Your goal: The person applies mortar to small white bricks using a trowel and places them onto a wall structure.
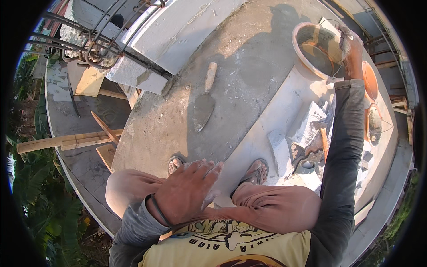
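Note:
At the upper right, my right hand is closed on the rim of a bucket with a thin wire handle. The bucket is tilted, and grey wet mix coats its inside. Exactly how my fingers wrap the rim is partly hidden. My left hand hovers over my lap, dusty, with fingers stretched out and nothing in it. Ahead of it a pointing trowel lies on the grey concrete surface, its blade caked with mortar and its handle pointing away from me.
White lightweight blocks stand at the upper left beside protruding rebar. To the right lie cut block pieces, a hammer and a grey roll. Further right are orange buckets. Wooden planks jut out at left.

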{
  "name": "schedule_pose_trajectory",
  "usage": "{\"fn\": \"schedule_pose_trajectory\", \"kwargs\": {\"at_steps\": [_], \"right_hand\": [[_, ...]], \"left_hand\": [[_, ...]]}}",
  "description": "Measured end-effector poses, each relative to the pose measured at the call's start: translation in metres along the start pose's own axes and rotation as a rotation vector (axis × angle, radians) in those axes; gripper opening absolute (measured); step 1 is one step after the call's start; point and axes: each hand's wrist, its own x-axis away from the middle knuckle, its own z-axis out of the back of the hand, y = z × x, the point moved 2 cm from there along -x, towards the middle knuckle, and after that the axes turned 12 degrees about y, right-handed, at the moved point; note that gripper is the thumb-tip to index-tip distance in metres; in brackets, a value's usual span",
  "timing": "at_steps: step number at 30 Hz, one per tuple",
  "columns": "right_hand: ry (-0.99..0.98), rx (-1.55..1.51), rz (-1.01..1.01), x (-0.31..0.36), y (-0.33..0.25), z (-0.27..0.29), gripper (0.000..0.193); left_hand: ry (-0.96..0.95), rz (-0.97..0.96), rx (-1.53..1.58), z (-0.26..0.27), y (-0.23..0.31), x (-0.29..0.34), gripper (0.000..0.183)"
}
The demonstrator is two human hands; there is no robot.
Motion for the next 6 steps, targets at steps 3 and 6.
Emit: {"fn": "schedule_pose_trajectory", "kwargs": {"at_steps": [3,6], "right_hand": [[-0.08,0.057,-0.031,0.002,-0.004,0.008,0.023],[-0.145,0.115,-0.126,0.04,0.007,-0.013,0.027]], "left_hand": [[0.013,-0.066,-0.037,0.001,-0.005,0.009,0.059],[-0.064,-0.181,-0.1,-0.003,-0.004,0.015,0.066]]}}
